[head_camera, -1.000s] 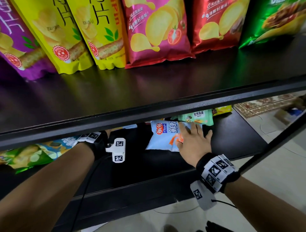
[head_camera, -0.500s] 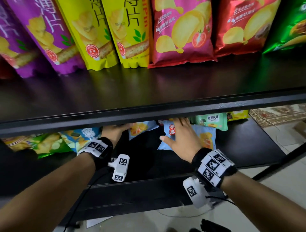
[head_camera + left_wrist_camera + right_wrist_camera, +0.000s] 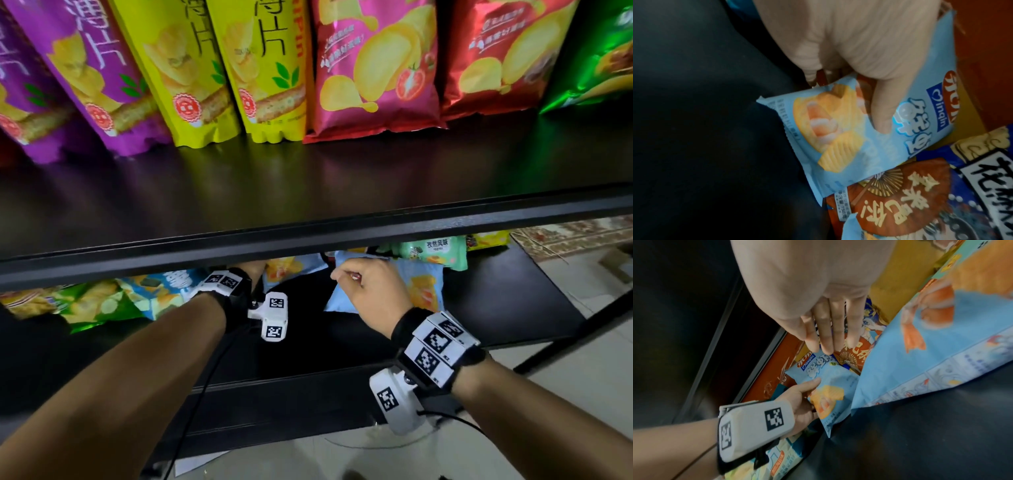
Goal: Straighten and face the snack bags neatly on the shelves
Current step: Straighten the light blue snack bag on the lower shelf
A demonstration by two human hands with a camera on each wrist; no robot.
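Note:
On the lower shelf (image 3: 496, 301), my left hand (image 3: 869, 65) grips a small light-blue shrimp chip bag (image 3: 838, 129), thumb across its front. In the head view the left hand (image 3: 255, 270) is mostly hidden under the upper shelf's edge. The right wrist view shows this same left hand (image 3: 803, 399) holding the small bag (image 3: 830, 382) up off the shelf. My right hand (image 3: 824, 337) reaches towards that bag with straight fingers held together. It lies over a larger light-blue shrimp bag (image 3: 424, 291), which the right wrist view shows tilted (image 3: 941, 353).
Tall purple, yellow, pink, red and green chip bags stand along the upper shelf (image 3: 308, 192). Its black front edge (image 3: 308, 236) hides the lower shelf's back. Green (image 3: 435, 253), yellow (image 3: 486, 240) and blue (image 3: 164, 284) bags lie below; a dark-blue fan-printed bag (image 3: 910, 203) sits behind.
My right hand slid left across the larger blue bag, towards the back of the shelf. My left hand reached deeper under the upper shelf and now grips the small blue bag.

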